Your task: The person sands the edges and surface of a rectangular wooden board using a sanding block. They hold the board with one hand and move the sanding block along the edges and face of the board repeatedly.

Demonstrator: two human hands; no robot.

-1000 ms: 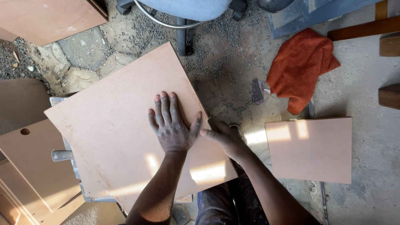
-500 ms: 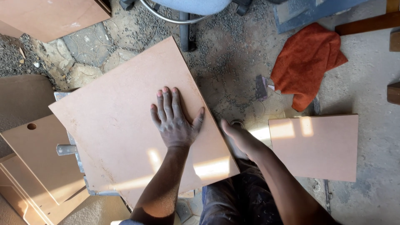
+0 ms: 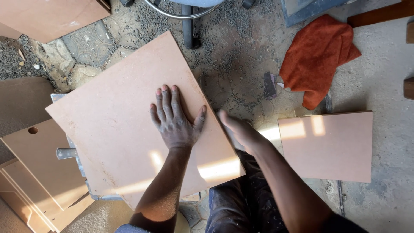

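Two hands at one square fibreboard panel (image 3: 125,125).
Left hand (image 3: 174,123) presses flat, fingers spread, grip released; right hand (image 3: 239,129) blurred beside the panel's edge, grip unclear.

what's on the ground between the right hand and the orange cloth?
Head view: between the right hand and the orange cloth lies a small dark scrap on gritty floor.

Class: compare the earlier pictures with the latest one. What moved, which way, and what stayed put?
The right hand slid forward along the right edge of the large board, blurring as it went; whether it holds anything cannot be told. The left hand stayed flat on the board, fingers spread. The orange cloth and the small board did not move.
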